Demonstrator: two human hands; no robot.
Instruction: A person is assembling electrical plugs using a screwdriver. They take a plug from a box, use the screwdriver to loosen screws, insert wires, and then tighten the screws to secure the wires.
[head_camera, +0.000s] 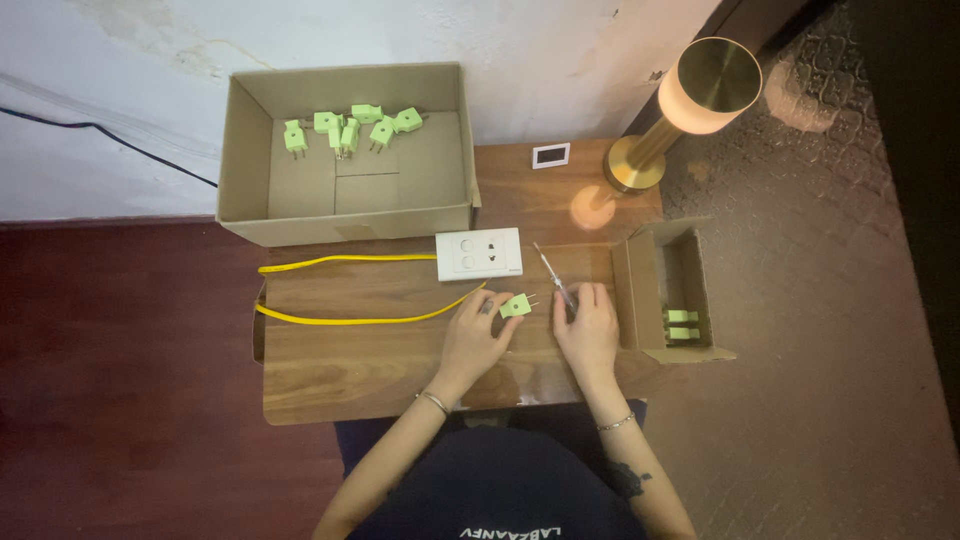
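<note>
Fingers of the left hand (478, 335) pinched on a green plug (516, 305) mid-table, near the white socket (479, 254), right hand (588, 325) closed round a screwdriver (553, 275) — looks like plug testing under way, calling next for steady alignment.

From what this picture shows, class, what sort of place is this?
Probably a makeshift home workbench, not a factory: a small wooden table against a plaster wall, a brass lamp, and cardboard boxes of green plugs beside a white socket.
</note>
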